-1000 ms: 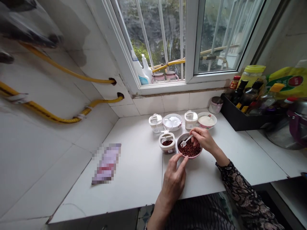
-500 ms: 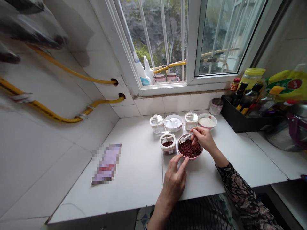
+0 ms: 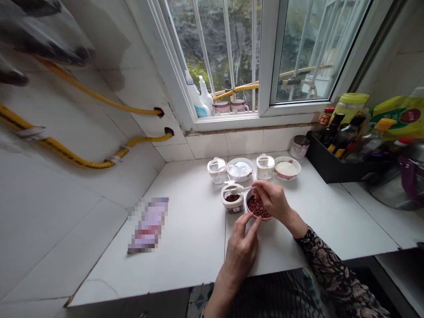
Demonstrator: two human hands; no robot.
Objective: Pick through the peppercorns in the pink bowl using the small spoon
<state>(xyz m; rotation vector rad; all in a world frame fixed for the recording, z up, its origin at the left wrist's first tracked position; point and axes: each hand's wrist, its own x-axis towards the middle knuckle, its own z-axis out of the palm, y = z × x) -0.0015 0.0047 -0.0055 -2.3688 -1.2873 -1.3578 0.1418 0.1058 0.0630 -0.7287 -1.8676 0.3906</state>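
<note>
- Spoon [image 3: 244,189]: white.
- Grains [image 3: 257,207]: dark red-brown; their bowl [image 3: 264,219], pink at rim.
- Near jar [image 3: 233,205]: cream lid.
- Sleeve [image 3: 324,251]: black, pale pinkish floral lace pattern.
- Counter [image 3: 188,221]: white, dark joint lines.
- Lower hose [image 3: 77,160]: yellow, black markings.
- Tray [image 3: 334,171]: black.
- Pot handle [image 3: 409,179]: purple.
- Flat item [image 3: 150,225]: lilac, reddish band, pixelated.

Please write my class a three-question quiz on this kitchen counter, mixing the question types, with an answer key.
1. True or false: the left hand is at the rim of the bowl of dark red grains.
2. The right hand holds: A) a knife; B) a small white spoon; C) a bottle.
3. Fill in: the black box stands on the ____ side of the counter, as the camera sees it.
Key: 1 true; 2 B; 3 right.
</note>
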